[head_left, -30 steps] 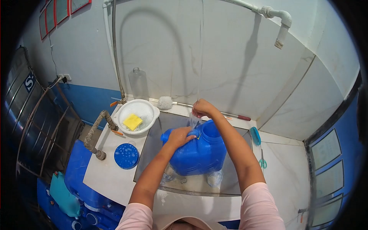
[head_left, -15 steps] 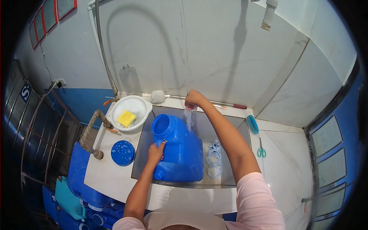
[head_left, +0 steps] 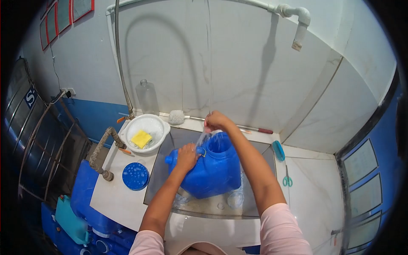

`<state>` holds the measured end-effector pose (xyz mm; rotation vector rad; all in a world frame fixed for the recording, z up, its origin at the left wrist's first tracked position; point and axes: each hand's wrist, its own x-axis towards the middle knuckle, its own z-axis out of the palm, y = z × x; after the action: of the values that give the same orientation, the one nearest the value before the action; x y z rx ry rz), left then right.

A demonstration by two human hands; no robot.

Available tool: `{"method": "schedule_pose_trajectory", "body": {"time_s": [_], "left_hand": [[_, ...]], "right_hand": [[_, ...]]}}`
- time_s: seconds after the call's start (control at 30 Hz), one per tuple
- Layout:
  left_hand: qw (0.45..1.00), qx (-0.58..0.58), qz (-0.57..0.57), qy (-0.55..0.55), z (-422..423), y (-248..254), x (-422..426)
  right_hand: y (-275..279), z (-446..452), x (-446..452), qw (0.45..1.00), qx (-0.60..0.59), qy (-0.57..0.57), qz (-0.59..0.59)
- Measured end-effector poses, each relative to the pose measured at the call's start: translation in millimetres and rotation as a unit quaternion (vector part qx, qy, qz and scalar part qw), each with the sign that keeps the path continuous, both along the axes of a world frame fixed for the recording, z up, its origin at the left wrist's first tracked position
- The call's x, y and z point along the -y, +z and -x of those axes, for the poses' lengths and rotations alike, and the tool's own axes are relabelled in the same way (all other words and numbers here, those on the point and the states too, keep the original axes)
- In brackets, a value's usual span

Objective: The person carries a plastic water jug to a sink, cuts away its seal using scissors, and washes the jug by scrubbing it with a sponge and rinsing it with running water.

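A blue plastic jug point(head_left: 212, 176) stands in the sink point(head_left: 170, 204), its wide round mouth open at the upper right. My left hand point(head_left: 187, 157) is wrapped round the jug's handle at the top left. Behind the mouth, my right hand point(head_left: 216, 121) is closed at the stream of water, which splashes below the fingers onto the jug. What the right fingers hold, if anything, is too small to make out. Clear round pieces point(head_left: 235, 199) lie on the sink floor in front of the jug.
Left of the sink are a white basin point(head_left: 162, 140) with a yellow sponge point(head_left: 141, 139), a blue lid point(head_left: 135, 176) and a pipe tap point(head_left: 98, 155). A long-handled brush point(head_left: 177, 117) lies behind; a teal brush point(head_left: 278, 150) and scissors point(head_left: 287, 181) lie right.
Since half a second ago, the jug has turned, its mouth swinging from left to right beneath the water. My left hand has moved up and right with the handle.
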<state>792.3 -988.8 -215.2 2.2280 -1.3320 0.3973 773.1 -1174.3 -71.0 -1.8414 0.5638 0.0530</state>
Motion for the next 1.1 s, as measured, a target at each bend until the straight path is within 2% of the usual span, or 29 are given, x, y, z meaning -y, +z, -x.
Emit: {"method": "schedule_pose_trajectory", "body": {"time_s": [0.03,0.1,0.13,0.2,0.23,0.3,0.33,0.4,0.43,0.47,0.5,0.57,0.6,0.63,0.67,0.7,0.77,0.8,0.83,0.87,0.9,0.97,1.0,1.07,1.1], "left_hand": [[1.0,0.002,0.007,0.001,-4.4,-3.2,13.2],[0.992,0.0,0.088,-0.091,-13.9,-3.4,33.3],[0.992,0.003,0.091,-0.092,-20.2,-0.4,39.5],[0.949,-0.21,0.092,-0.218,-28.3,10.5,47.0],[0.949,-0.206,0.092,-0.219,-27.1,17.3,46.7],[0.946,-0.272,-0.057,-0.168,-24.1,27.7,45.2],[0.947,-0.268,-0.057,-0.168,-25.8,26.2,44.3],[0.97,-0.116,-0.003,-0.216,-22.7,20.0,36.6],[0.971,-0.111,0.001,-0.214,-15.7,26.6,30.3],[0.968,-0.155,-0.067,-0.184,-9.5,36.6,23.9],[0.956,-0.204,-0.141,-0.154,-1.2,39.0,15.5],[0.96,-0.226,-0.14,-0.081,8.5,31.2,4.8],[0.962,-0.222,-0.138,-0.076,13.6,27.1,-0.1],[0.961,-0.253,-0.111,-0.034,19.2,22.5,-4.7],[0.956,-0.282,-0.082,0.01,24.6,18.1,-9.8],[0.957,-0.278,-0.079,0.017,29.6,6.8,-12.2],[0.956,-0.288,-0.007,0.057,34.3,-13.4,-9.4],[0.956,-0.286,-0.002,0.065,40.6,-4.3,-10.9],[0.905,-0.425,-0.011,0.032,51.5,12.5,-15.6],[0.833,-0.552,-0.017,-0.005,54.7,24.1,-20.1],[0.835,-0.55,-0.008,-0.003,54.9,20.0,-25.1],[0.834,-0.514,0.086,-0.181,60.4,-2.2,-40.4],[0.838,-0.507,0.095,-0.178,59.4,-4.5,-51.2],[0.822,-0.552,0.139,-0.026,55.4,-11.1,-88.8],[0.786,-0.591,0.177,0.036,49.6,-23.6,-107.3]], "right_hand": [[-5.0,-2.4,-1.0,1.0,-0.002,-0.019,0.02],[-13.6,-2.4,-3.7,1.0,0.016,-0.017,0.016],[-15.3,-3.1,-4.4,0.999,0.031,-0.015,0.006],[-17.4,-7.6,-3.0,0.999,0.036,-0.012,0.003],[-18.9,-9.4,-1.9,0.999,0.039,-0.01,-0.003],[-22.8,-9.9,0.4,0.996,0.079,-0.016,-0.04],[-24.2,-10.8,1.9,0.995,0.08,-0.053,-0.041],[-30.5,-9.3,3.6,0.992,0.086,-0.087,-0.039],[-38.6,-6.0,6.8,0.996,0.053,-0.044,0.058],[-39.2,-7.1,12.0,0.987,0.023,0.003,0.161],[-52.3,-9.1,17.3,0.977,0.026,0.025,0.21],[-77.8,-18.1,31.2,0.964,0.037,0.048,0.258],[-88.1,-22.7,38.4,0.869,0.043,0.187,0.457],[-85.7,-20.2,33.5,0.714,0.047,0.31,0.626],[-88.4,-11.4,24.8,0.829,0.008,0.239,0.506],[-79.7,6.9,4.5,0.915,-0.032,0.162,0.369],[-83.4,34.1,-26.9,0.849,-0.059,0.326,0.412],[-90.1,53.7,-45.4,0.817,-0.028,0.301,0.491],[-93.3,71.6,-60.4,0.779,0.004,0.273,0.565],[-86.6,84.1,-64.1,0.785,0.08,0.257,0.557],[-81.8,94.1,-59.9,0.786,0.155,0.24,0.548],[-97.7,108.5,-47.6,0.748,0.246,0.174,0.591],[-96.5,115.6,-43.9,0.741,0.254,0.178,0.595],[-85.2,128.9,-50.9,0.75,0.214,0.146,0.609],[-76.3,121.7,-56.7,0.747,0.218,0.148,0.61]]}}
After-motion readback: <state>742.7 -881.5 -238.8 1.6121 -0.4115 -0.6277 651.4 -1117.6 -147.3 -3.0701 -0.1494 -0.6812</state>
